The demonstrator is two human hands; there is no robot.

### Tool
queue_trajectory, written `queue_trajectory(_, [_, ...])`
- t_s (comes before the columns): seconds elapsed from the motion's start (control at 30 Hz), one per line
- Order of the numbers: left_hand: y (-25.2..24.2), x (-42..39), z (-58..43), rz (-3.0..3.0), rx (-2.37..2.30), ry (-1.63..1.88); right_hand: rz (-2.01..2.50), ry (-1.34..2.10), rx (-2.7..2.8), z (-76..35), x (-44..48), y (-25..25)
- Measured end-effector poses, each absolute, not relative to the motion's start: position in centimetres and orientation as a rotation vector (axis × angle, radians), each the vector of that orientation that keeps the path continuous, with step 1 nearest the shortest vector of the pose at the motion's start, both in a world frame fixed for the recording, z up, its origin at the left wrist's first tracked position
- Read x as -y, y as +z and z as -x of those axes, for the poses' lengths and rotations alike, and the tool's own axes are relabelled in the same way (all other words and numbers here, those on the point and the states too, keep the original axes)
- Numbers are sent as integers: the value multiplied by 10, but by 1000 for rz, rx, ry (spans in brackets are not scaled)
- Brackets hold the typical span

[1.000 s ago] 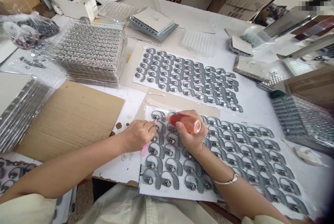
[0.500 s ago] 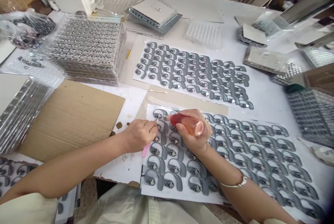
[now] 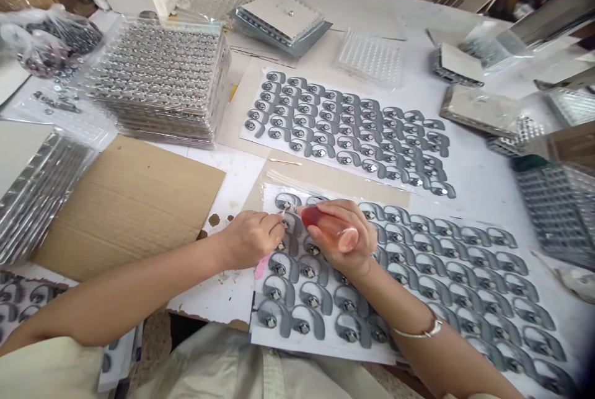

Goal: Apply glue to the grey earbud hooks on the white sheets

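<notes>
My right hand (image 3: 348, 238) is closed round a small red translucent bottle (image 3: 325, 225), its narrow tip pointing left. Beside that tip, my left hand (image 3: 253, 238) pinches a thin white stick whose end reaches the upper left of the near sheet. A pink strip (image 3: 261, 267) shows just below my left fingers. The near sheet (image 3: 325, 349) carries rows of grey curved pieces, each with a shiny round stone-like part (image 3: 280, 269). Some of these pieces are hidden under my right hand and forearm.
Beyond lies a second sheet (image 3: 253, 132) of similar pieces. A tall stack of clear-wrapped trays (image 3: 158, 77) stands at the back left, with brown cardboard (image 3: 134, 207) in front of it. A cotton swab (image 3: 286, 162) lies between the sheets. Wrapped packs (image 3: 553, 207) sit at the right.
The camera view has shifted slightly, so the table things appear a little to the right. The bottle has tilted slightly in my right hand. Both hands stay at the sheet's upper left.
</notes>
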State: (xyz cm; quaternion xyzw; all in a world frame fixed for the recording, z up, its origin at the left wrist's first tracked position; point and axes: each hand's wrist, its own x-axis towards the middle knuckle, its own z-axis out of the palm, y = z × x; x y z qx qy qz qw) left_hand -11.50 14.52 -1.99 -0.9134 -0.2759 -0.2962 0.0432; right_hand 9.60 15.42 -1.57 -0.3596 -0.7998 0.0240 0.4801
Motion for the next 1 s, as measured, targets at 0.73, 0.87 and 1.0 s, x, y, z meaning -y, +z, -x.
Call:
queue_trajectory(0.73, [-21,-146,118,2911,884,-801,780,-74,2200,-95,-143,-6])
queue_trajectory(0.87, [-24,-148,120,2987,965,-807,789,-84,2195,-95,-143,-6])
queue_trajectory(1.0, [-27,-152,123,2998,1082,-961,793,-85,2180,-96,-143,-8])
